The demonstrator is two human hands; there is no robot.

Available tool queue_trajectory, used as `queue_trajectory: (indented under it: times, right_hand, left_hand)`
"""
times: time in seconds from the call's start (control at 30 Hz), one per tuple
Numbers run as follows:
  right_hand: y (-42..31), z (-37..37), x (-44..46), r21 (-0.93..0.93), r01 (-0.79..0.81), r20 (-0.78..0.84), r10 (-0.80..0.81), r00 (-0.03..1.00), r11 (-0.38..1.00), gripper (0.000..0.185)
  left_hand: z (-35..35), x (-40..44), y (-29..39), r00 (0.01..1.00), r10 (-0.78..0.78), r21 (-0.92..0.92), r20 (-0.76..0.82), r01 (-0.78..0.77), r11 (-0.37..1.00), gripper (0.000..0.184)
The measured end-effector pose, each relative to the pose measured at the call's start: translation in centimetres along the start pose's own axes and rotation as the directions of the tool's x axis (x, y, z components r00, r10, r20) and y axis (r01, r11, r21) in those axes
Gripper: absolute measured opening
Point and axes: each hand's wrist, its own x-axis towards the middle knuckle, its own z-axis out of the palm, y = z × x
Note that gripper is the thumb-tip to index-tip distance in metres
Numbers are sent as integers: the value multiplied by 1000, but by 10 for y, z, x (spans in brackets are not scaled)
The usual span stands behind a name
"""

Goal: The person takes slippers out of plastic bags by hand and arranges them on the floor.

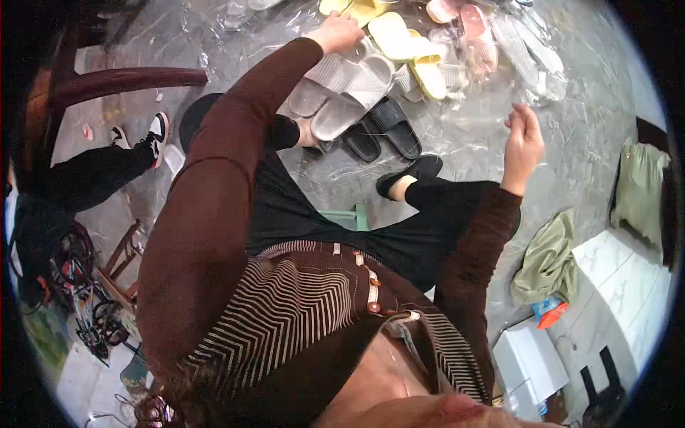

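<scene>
My left hand (335, 34) reaches forward to the far slippers, its fingers curled. It is beside a yellow slipper (367, 10) at the top edge; what it grips, if anything, is too small to make out. Off to the right, my right hand (524, 146) is raised above the floor with nothing in it, fingers loosely bent. Between the hands lie light grey slippers (337, 118), black slippers (397, 130) and pale yellow slippers (428, 68). Pink slippers (477, 36) and white slippers (524, 50) lie farther right, with shiny clear plastic around them.
A dark curved wooden leg (135, 82) juts in at left, near another person's sneaker (157, 135). A green stool (360, 216) shows between my legs. On the right are olive-green cloth (548, 264), a green cushion (638, 192) and a white box (531, 364).
</scene>
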Motion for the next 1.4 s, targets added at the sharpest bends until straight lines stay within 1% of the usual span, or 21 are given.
queue_trajectory:
  times: [0.07, 0.1, 0.17, 0.3, 0.43, 0.57, 0.67, 0.8, 0.9, 0.93, 0.97, 1.0, 1.03, 1.07, 1.13, 1.2, 1.23, 1.27, 1.33, 1.37, 1.4]
  right_hand:
    - [-4, 5, -1, 201, 102, -65, -91, 994, 974, 17]
    - [-7, 9, -2, 204, 103, -84, -87, 993, 974, 17]
    - [-15, 20, -4, 317, 255, -57, -250, 967, 914, 20]
    - [-44, 55, -11, 142, 524, 55, -535, 843, 840, 22]
    - [-58, 102, -39, 168, 546, 452, -556, 698, 821, 21]
    - [-71, 123, -84, 51, 510, 487, -467, 738, 858, 20]
    - [-61, 134, -95, -154, 529, 393, -440, 807, 834, 15]
    - [-67, 131, -95, -114, 407, 281, -364, 888, 906, 13]
    - [-71, 131, -86, -5, 393, 230, -382, 895, 919, 11]
    - [-72, 132, -80, 50, 383, 201, -385, 901, 922, 11]
    - [-75, 133, -72, 54, 392, 208, -394, 895, 918, 11]
    - [-80, 135, -65, 25, 426, 219, -421, 880, 904, 11]
    - [-83, 135, -61, -2, 454, 229, -441, 868, 891, 11]
    - [-87, 135, -58, -30, 480, 234, -460, 856, 877, 12]
    - [-106, 131, -44, 64, 478, 182, -481, 858, 876, 11]
    - [-121, 126, -34, 241, 462, 93, -494, 864, 854, 10]
    - [-126, 122, -33, 239, 464, 94, -496, 863, 853, 10]
    - [-130, 117, -30, 122, 547, 95, -559, 824, 828, 10]
    - [-143, 98, -10, -139, 690, 101, -683, 723, 710, 10]
    - [-150, 84, -1, -161, 697, 89, -693, 716, 699, 10]
    - [-154, 66, 4, -49, 623, 42, -622, 782, 780, 14]
  left_hand:
    - [-24, -27, 6, 993, 37, -106, -108, -49, 993, 23]
    - [-34, -41, 9, 985, 53, -158, -162, -79, 984, 23]
    - [-55, -71, 16, 969, 112, -130, -221, -143, 981, 21]
    - [-95, -121, 34, 911, 224, -59, -346, -259, 964, 16]
    - [-108, -148, 45, 862, 231, -21, -452, -269, 963, 18]
    - [-101, -163, 46, 795, 181, -65, -579, -266, 962, 22]
    - [-93, -167, 48, 779, 167, -123, -605, -299, 946, 24]
    - [-83, -165, 45, 755, 29, -111, -656, -133, 985, 43]
    - [-70, -161, 40, 656, -459, -404, -599, 247, 881, 61]
    - [-64, -159, 38, 651, -465, -406, -599, 254, 878, 61]
    - [-54, -156, 36, 609, -610, -690, -507, 138, 711, 61]
    - [-46, -156, 36, 586, -721, -889, -370, 1, 457, 60]
    - [-37, -158, 39, 590, -781, -979, -204, -140, 150, 60]
    - [-38, -165, 49, 586, -785, -980, -200, -134, 149, 60]
    - [-47, -173, 74, 664, -707, -891, 243, -135, -433, 45]
    - [-29, -168, 92, 536, -659, -786, 528, 13, -618, 44]
    - [-25, -175, 103, 582, -603, -770, 545, 62, -636, 42]
    - [-42, -191, 116, 631, -545, -760, 551, 109, -641, 40]
    - [-28, -190, 134, 682, -609, -785, 405, -82, -614, 34]
    - [-26, -179, 135, 646, -573, -778, 504, 52, -626, 32]
    - [-20, -172, 138, 595, -531, -750, 603, 195, -632, 30]
